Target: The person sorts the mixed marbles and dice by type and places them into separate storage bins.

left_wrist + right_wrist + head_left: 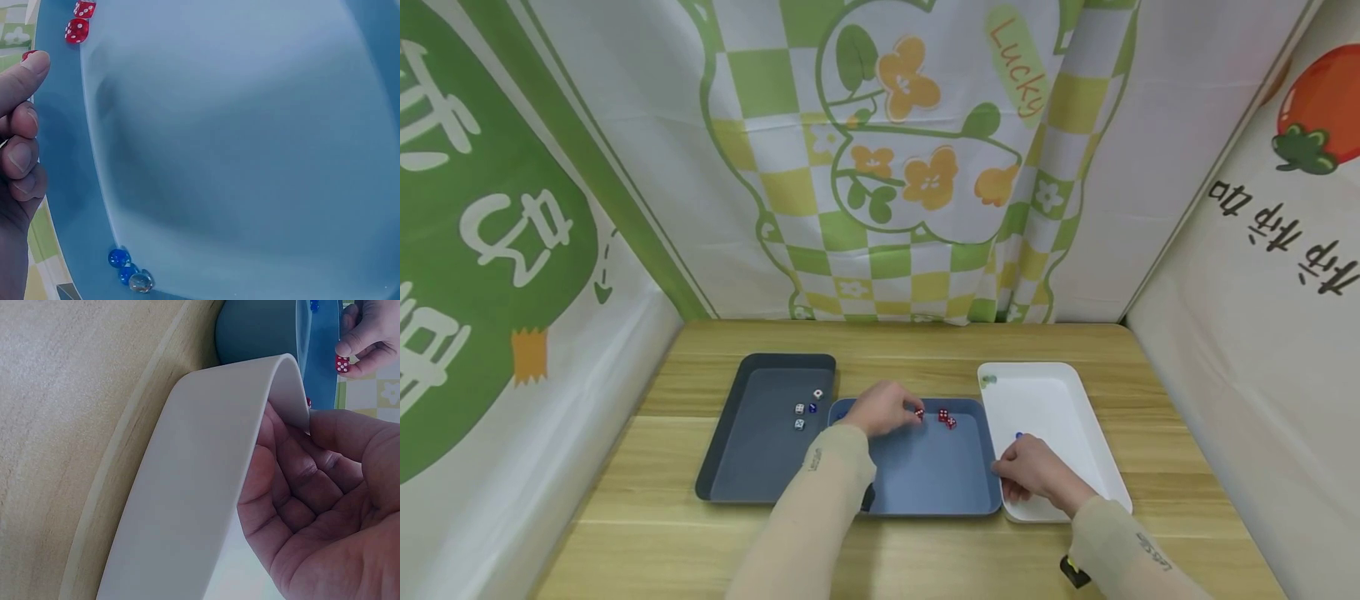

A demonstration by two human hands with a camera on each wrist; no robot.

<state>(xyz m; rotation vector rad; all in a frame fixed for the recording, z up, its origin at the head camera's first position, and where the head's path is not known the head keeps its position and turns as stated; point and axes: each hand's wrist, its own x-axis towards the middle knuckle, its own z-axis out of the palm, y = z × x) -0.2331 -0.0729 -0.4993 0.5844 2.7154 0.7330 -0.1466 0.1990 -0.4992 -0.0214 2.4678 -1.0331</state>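
Note:
My left hand [883, 408] pinches a red die [919, 413] with white dots between thumb and fingers, over the far side of the blue tray [925, 483]. Just to its right, two more red dice [947, 417] lie against that tray's far wall. Two blue marbles [119, 257] and a clear marble [141, 281] sit in a corner of the blue tray in the left wrist view. My right hand [1033, 471] grips the left wall of the white tray [187, 475], fingers curled inside it and thumb at the rim. A small blue piece [1019, 435] shows beside that hand.
On the left stands a dark grey tray [745, 467] holding several dice, white [800, 409] and blue [812, 408] among them. Greenish marbles [988, 381] lie in the white tray's far left corner. The wooden table [910, 358] meets printed curtains behind and at both sides.

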